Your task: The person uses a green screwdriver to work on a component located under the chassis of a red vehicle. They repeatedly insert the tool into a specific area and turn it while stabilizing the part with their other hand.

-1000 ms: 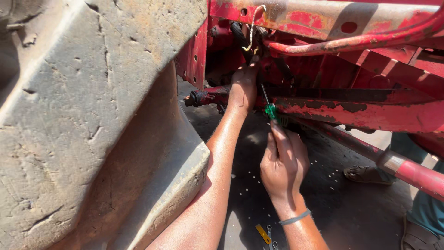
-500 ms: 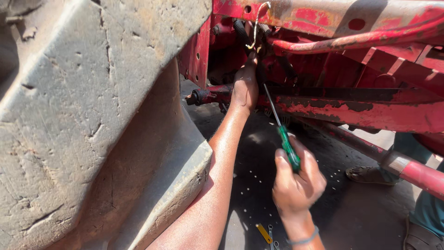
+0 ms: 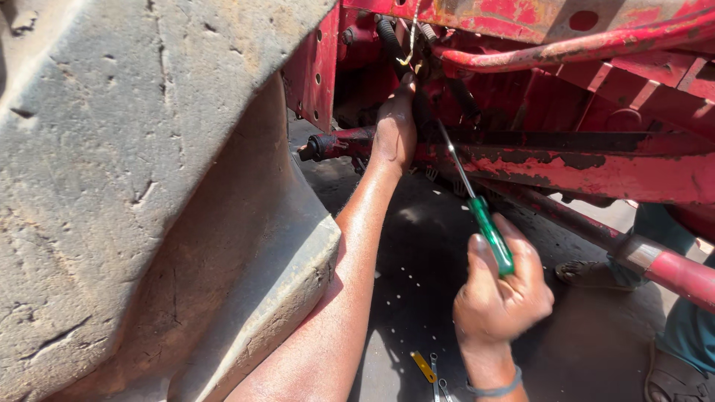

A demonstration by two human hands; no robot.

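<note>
Sunlight falls across the head view, where we look down past a huge, cracked, mud-caked tyre (image 3: pixel 149 186) that fills the left side. Beyond it sits the red, rusty machine frame (image 3: pixel 596 171) with its flaking paint, a red pipe (image 3: pixel 566 48) curving along the top and a black hose (image 3: pixel 389 41) running down into the dark recess. Our left hand (image 3: pixel 395 130) reaches up into that recess, knuckles toward us; its fingers disappear among the parts, so we cannot tell whether it grips anything. Our right hand (image 3: pixel 503 294) sits lower and nearer to us, fist wrapped tightly round the green handle of a screwdriver (image 3: pixel 477 205), whose thin metal shaft slants up and left so that its tip lies just beside the left hand, deep in the frame. A grey band (image 3: pixel 495 388) circles the right wrist. On the dark ground (image 3: pixel 417 275) below, between our forearms, lies a yellow-handled tool (image 3: pixel 424 366) beside small metal pieces. At the right edge we see another person's sandalled foot (image 3: pixel 588 272) under a red bar (image 3: pixel 663 264).
</note>
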